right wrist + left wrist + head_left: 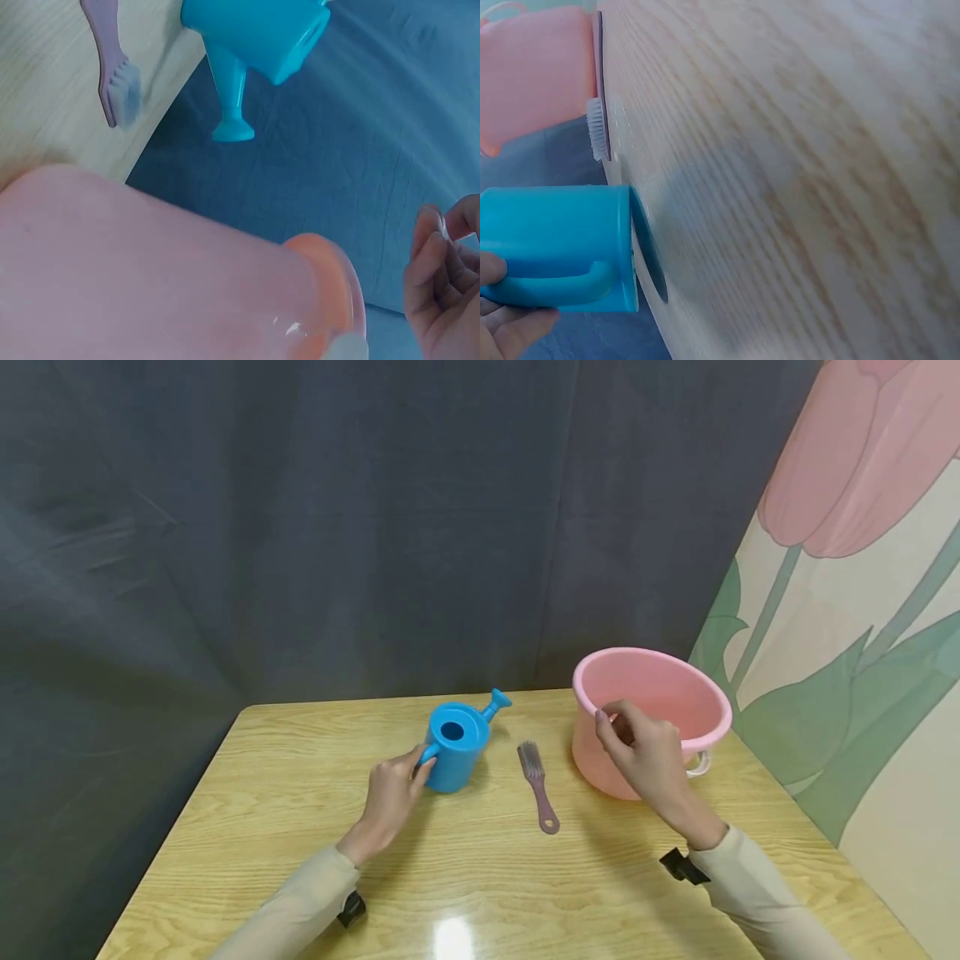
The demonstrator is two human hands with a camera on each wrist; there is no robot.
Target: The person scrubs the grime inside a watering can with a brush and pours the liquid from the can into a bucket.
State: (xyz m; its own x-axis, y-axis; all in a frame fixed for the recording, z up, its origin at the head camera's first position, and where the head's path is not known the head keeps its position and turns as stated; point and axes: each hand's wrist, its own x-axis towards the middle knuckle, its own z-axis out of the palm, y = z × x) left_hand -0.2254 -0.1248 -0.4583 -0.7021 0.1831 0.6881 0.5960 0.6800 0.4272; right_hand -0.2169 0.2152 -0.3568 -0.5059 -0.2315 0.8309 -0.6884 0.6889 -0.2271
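My left hand (390,793) grips the handle of a blue watering can (457,760), whose spout points to the back right. The left wrist view shows fingers (526,330) around that handle, the can (555,225) close to the tabletop; whether its whole base touches is unclear. Above the near side of a pink bucket (611,768), my right hand (652,760) has curled fingers, thumb and fingertips together, with nothing clearly visible in them. In the right wrist view this hand (450,285) is apart from the bucket (150,270).
A purple brush (542,793) lies on the wooden table (480,885) between the can and the bucket. Dark cloth (405,527) hangs behind the table, and a wall with painted tulips (892,693) stands at the right. The bucket has a white handle (701,765).
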